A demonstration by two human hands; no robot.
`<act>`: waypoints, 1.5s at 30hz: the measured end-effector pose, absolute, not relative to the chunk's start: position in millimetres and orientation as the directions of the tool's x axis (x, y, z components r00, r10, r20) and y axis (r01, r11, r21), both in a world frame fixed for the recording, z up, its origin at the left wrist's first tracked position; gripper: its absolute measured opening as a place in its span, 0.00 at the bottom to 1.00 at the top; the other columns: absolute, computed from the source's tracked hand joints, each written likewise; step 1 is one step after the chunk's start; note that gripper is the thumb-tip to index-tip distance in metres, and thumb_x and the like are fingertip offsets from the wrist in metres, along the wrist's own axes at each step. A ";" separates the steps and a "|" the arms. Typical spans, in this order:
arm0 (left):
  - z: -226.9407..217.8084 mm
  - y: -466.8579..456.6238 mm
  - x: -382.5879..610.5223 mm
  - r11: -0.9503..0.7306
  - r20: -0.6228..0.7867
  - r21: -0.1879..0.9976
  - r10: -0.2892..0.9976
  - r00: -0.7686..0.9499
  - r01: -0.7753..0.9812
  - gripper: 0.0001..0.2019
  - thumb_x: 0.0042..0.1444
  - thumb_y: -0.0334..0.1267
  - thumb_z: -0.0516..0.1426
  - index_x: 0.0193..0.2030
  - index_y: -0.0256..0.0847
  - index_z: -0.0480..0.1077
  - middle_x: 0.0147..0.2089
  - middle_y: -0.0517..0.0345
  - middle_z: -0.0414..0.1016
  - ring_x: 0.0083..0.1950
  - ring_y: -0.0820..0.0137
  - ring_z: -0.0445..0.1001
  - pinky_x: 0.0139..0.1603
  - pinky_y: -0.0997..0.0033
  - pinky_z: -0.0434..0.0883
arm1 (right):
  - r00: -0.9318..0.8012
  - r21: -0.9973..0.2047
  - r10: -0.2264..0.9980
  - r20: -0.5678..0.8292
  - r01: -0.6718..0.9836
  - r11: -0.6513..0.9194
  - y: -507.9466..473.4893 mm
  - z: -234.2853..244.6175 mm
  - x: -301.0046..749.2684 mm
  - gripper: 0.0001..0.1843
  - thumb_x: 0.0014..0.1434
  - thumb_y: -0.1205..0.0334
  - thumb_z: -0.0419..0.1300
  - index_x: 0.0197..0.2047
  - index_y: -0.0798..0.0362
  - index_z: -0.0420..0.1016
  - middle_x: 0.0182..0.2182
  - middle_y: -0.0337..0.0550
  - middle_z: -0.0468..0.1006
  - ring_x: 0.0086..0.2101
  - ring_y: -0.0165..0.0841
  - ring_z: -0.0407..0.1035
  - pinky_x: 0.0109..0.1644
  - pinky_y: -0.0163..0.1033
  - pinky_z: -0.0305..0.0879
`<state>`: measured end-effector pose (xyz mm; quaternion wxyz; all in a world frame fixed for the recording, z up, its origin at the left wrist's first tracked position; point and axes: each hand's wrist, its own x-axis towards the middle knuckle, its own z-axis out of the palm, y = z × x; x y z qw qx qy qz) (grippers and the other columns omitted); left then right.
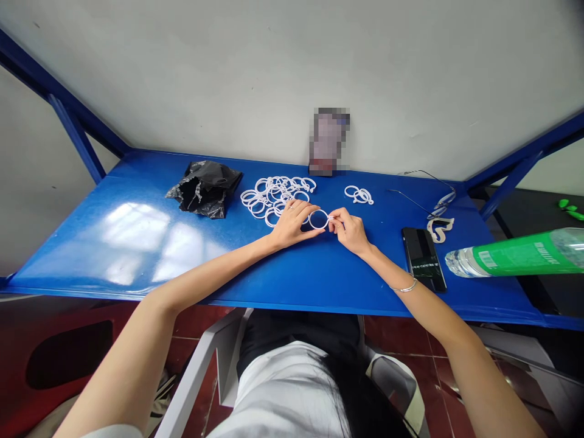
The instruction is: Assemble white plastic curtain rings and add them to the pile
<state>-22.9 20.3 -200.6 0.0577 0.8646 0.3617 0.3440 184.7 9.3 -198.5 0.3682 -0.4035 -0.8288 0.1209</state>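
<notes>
Between my two hands is a white ring [311, 226] with a small tab, much like a curtain ring, held just over the blue table. My left hand [292, 224] grips the ring's left side between thumb and fingers. At the tab on its right side, the fingertips of my right hand [349, 230] are pinched together. A pile of similar white rings [262, 193] lies just beyond my left hand, which covers part of it. Farther back on the right, a few more white rings [358, 194] lie apart from the pile.
A crumpled black plastic bag [212, 182] sits left of the pile. To the right are a phone [422, 258], eyeglasses [442, 201], a pale hair clip [440, 230] and a green-labelled bottle [520, 254] on its side. A blurred-out upright object [327, 143] leans on the wall.
</notes>
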 end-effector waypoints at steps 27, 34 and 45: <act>-200.3 19.4 -22.9 -0.726 0.604 0.330 0.653 0.456 0.603 0.21 0.60 0.51 0.55 0.52 0.36 0.68 0.45 0.45 0.75 0.47 0.60 0.72 0.50 0.57 0.66 | -0.387 -0.476 0.752 0.534 0.597 0.646 8.5 -194.6 185.3 0.11 0.67 0.55 0.52 0.45 0.50 0.72 0.23 0.37 0.76 0.22 0.30 0.71 0.30 0.34 0.67; -200.9 20.0 -22.9 -0.750 0.636 0.306 0.619 0.461 0.586 0.20 0.60 0.51 0.55 0.49 0.37 0.70 0.45 0.45 0.75 0.46 0.61 0.72 0.48 0.59 0.66 | -0.397 -0.482 0.742 0.541 0.576 0.660 9.0 -194.6 186.0 0.11 0.67 0.56 0.53 0.43 0.51 0.72 0.22 0.37 0.76 0.22 0.30 0.71 0.29 0.34 0.66; -200.9 19.2 -22.9 -0.757 0.647 0.295 0.607 0.462 0.582 0.18 0.59 0.50 0.56 0.48 0.37 0.69 0.44 0.47 0.75 0.45 0.61 0.71 0.48 0.59 0.66 | -0.422 -0.541 0.748 0.512 0.517 0.663 8.6 -193.8 186.3 0.10 0.67 0.57 0.52 0.46 0.51 0.69 0.22 0.35 0.75 0.22 0.29 0.71 0.29 0.33 0.66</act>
